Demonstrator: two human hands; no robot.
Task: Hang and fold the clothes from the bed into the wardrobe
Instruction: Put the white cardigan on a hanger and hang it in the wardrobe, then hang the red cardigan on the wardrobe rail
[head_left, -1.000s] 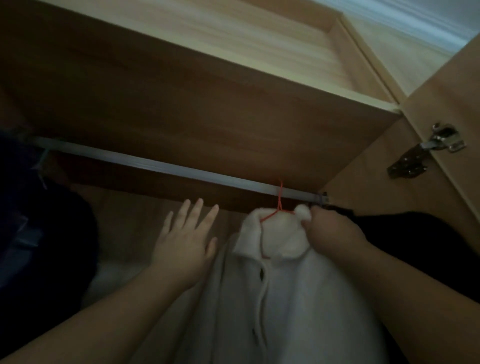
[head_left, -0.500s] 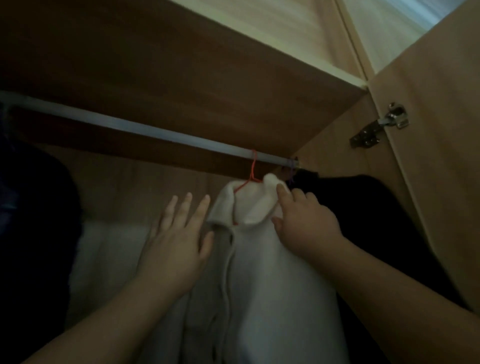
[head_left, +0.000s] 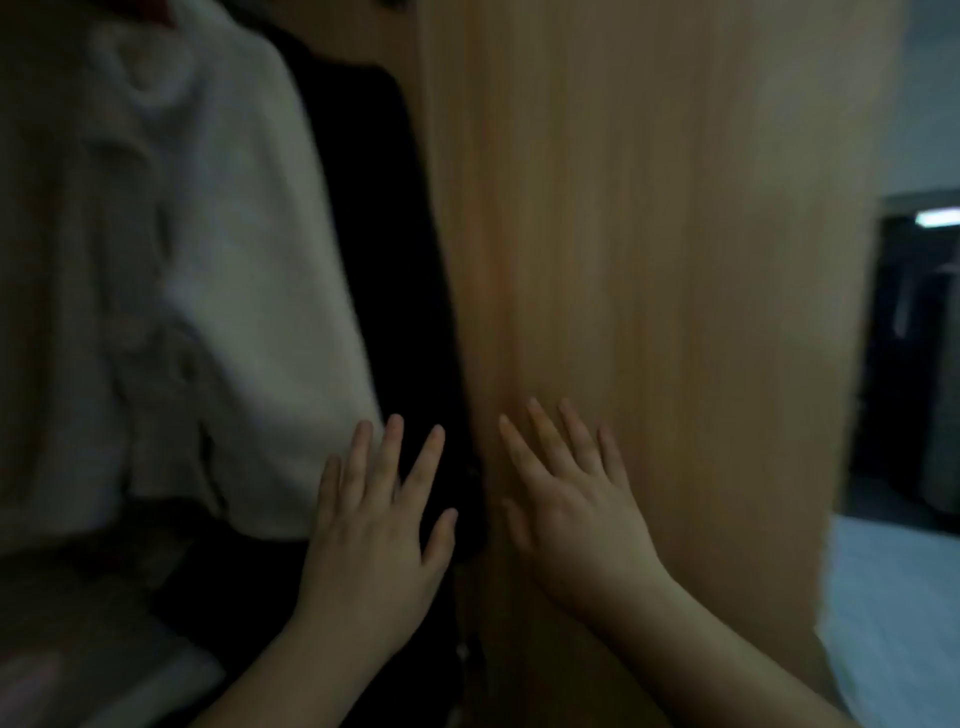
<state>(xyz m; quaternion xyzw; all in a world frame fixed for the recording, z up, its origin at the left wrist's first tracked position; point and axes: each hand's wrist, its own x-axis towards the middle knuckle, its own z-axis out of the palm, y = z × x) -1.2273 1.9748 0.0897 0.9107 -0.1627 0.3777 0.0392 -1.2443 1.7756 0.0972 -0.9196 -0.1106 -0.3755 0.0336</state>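
My left hand (head_left: 376, 540) and right hand (head_left: 566, 512) are released, fingers spread, holding nothing; I'd leave the hanging white fleece jacket (head_left: 208, 270) and turn away from the tan wooden wardrobe door (head_left: 649, 234) on the right.

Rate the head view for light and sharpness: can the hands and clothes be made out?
Head view: dim and heavily motion-blurred. The white garment is smeared, the dark garment nearly featureless black. The left hand and right hand are readable, fingers spread. The wardrobe door grain streaks vertically.
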